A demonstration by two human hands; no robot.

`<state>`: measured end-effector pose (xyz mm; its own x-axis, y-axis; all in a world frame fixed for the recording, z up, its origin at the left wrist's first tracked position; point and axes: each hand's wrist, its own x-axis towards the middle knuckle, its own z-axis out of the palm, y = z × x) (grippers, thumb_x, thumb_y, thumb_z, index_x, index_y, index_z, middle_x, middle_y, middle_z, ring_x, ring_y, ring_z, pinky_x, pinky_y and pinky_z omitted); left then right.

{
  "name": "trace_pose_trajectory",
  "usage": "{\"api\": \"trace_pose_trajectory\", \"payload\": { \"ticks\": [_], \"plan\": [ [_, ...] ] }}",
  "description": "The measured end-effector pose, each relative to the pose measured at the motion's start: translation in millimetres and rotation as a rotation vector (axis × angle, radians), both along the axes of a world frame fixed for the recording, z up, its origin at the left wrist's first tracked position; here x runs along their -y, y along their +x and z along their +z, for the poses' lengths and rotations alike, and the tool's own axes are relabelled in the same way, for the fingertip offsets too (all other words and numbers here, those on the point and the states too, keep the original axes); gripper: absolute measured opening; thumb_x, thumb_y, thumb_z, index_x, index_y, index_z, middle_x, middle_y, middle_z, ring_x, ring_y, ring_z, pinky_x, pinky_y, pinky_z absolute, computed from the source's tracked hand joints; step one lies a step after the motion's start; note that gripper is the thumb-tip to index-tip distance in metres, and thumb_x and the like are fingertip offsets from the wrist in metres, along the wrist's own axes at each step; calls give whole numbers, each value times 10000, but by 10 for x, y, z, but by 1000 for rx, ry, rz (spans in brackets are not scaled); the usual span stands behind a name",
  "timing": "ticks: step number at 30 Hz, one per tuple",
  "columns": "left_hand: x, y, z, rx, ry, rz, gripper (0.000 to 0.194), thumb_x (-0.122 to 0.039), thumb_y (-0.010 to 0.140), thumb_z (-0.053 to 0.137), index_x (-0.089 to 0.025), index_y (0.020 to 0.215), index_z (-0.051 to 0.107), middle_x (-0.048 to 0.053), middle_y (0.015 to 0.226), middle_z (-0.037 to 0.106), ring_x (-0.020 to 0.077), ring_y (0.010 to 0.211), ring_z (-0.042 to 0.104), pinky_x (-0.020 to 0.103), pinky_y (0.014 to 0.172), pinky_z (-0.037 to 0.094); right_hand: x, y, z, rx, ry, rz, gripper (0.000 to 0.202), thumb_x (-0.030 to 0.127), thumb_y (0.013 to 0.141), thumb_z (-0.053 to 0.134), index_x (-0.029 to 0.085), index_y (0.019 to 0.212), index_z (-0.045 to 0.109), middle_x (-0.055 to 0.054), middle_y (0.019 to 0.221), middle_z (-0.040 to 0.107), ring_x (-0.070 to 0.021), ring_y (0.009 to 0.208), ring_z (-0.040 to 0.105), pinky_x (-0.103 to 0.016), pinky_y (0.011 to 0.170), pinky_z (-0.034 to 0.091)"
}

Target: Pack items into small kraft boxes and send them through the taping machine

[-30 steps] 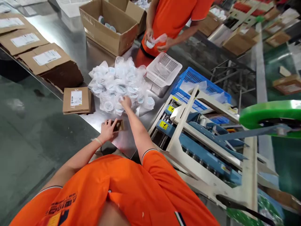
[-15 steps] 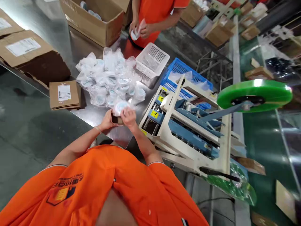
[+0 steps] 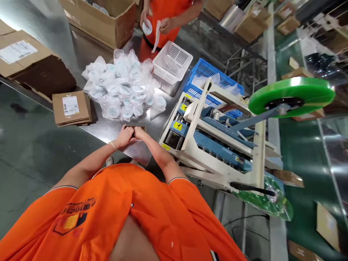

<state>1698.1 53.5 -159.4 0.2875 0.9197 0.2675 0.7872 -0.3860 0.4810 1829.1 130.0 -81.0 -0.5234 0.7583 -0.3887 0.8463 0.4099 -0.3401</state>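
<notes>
My left hand and my right hand are close together at the near edge of the metal table. Both have curled fingers on a small brown cardboard box, which they mostly hide. What is inside the box cannot be seen. Just beyond my hands lies a heap of round white items in clear bubble bags. To the left of the heap is a stack of flat cardboard pieces with a white label on top.
A taping machine with a green tape roll stands at the right. White baskets, a blue crate and large cartons lie beyond. Across the table, a person's hands hold a round item and a white strip.
The bagged round item that my right hand held over the box is out of sight, and both hands now close over the box. The other person's hands have moved apart.
</notes>
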Motion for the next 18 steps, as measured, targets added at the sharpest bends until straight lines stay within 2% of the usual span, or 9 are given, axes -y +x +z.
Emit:
{"api": "trace_pose_trajectory", "payload": {
  "ticks": [2,5,7,9,11,14,16,18],
  "plan": [
    [17,5,73,-68,-24,-18,397,-545,1090,567,-181,1072,725,158,1081,699,364,1080,671,708,1258,324,21,155,38,29,28,3,220,106,967,680,109,1097,858,-175,1099,854,-292,1119,796,-314,1023,592],
    [58,28,162,-128,-45,-36,334,-468,1077,609,-198,1186,774,174,1197,712,375,1160,669,735,1278,262,9,545,97,-86,270,-131,370,121,994,593,159,1285,819,-159,1271,831,-290,1235,765,-363,1119,580],
    [86,58,205,-137,-64,-38,341,-441,1068,627,-232,1287,782,174,1263,714,384,1211,654,750,1291,220,4,754,68,-212,340,-278,400,123,974,571,150,1295,808,-139,1172,847,-278,1127,790,-395,1069,616],
    [101,96,234,-128,-92,-37,378,-425,1060,634,-248,1362,776,179,1292,716,402,1254,635,772,1300,188,35,814,-34,-285,210,-348,354,123,921,617,134,1205,829,-95,984,849,-256,955,802,-386,961,650],
    [97,129,253,-97,-114,-41,410,-424,1043,647,-236,1383,779,194,1297,720,428,1285,617,797,1307,161,90,745,-162,-299,74,-295,301,113,900,651,135,1127,847,-68,918,840,-235,886,794,-361,910,652],
    [78,96,244,9,-128,-54,406,-443,1012,666,-224,1330,792,196,1288,733,442,1316,606,817,1318,140,155,637,-265,-273,76,-113,258,113,982,632,131,1100,860,-104,1050,845,-237,1022,782,-375,1024,619],
    [84,-24,201,143,-156,-67,363,-454,1022,629,-240,1274,778,164,1284,744,412,1356,595,783,1335,184,178,685,-253,-275,109,27,222,146,1028,658,140,1129,856,-122,1153,827,-245,1149,746,-398,1123,578],
    [116,-207,127,362,-189,8,374,-496,1030,599,-235,1260,737,142,1325,726,371,1403,567,706,1336,292,198,816,-225,-277,108,132,172,162,1018,727,163,1136,852,-122,1215,801,-252,1207,711,-410,1159,559]
  ]
}}
